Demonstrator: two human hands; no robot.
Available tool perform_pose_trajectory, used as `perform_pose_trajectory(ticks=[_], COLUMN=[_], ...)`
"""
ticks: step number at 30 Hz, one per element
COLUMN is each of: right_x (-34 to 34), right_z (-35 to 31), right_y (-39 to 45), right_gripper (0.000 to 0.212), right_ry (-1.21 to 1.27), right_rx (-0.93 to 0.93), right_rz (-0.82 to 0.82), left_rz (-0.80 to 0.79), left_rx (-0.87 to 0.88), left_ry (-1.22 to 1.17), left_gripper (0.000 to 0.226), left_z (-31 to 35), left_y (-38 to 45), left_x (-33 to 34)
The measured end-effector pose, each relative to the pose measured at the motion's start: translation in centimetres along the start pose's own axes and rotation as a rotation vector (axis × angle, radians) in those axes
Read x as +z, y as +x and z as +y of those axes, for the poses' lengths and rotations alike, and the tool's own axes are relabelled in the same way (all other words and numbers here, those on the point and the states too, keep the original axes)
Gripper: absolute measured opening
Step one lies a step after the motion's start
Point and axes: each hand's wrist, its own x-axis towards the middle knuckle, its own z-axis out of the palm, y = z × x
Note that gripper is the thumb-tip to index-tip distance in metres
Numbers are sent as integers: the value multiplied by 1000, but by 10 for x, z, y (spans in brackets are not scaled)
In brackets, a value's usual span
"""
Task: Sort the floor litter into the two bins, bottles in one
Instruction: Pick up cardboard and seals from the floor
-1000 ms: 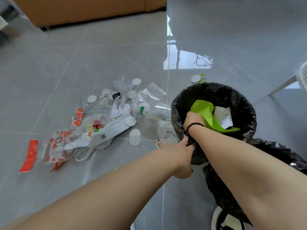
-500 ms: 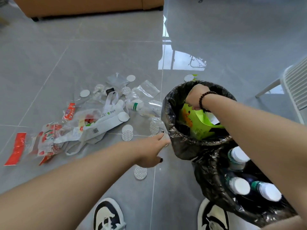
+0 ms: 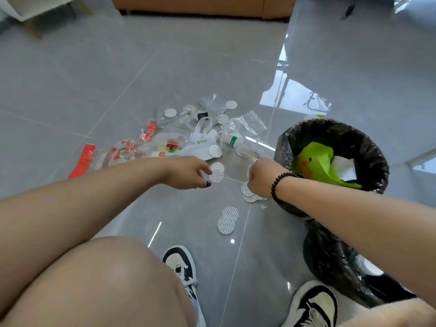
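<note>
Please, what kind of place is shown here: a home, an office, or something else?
Probably a living room at home. The floor is glossy grey tile, a brown sofa base stands at the far edge, and a lined waste bin sits on the floor.

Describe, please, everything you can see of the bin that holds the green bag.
The far bin is round and lined with a glossy, crinkled black plastic liner folded over its rim. It stands upright on the grey tiled floor, right of the litter pile. Inside lie a crumpled green bag with an orange patch and some white paper. The right forearm crosses its near edge; a second black-lined bin sits just nearer the person.
</note>
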Motion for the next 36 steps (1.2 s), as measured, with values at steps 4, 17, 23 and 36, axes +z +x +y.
perform_pose_trajectory(ticks=[4,17,23,36], right_x=[41,199,232,194], right_z=[-32,-7,-19,-14], right_y=[25,79,90,119], right_gripper=[15,44,54,28], right_ry=[-10,167,211,706], right_rx=[-42,165,201,222], right_rz=[-78,-287,-171,-308], left_rz=[169,92,85,5], left_rx=[-52,-190,-247,-354], left_ry=[-446,-972,-995,-1195], left_gripper=[33,26,28,26], left_z=[-56,-94,-98,-101], left_y=[4,72,88,98], left_x=[54,179,177,189])
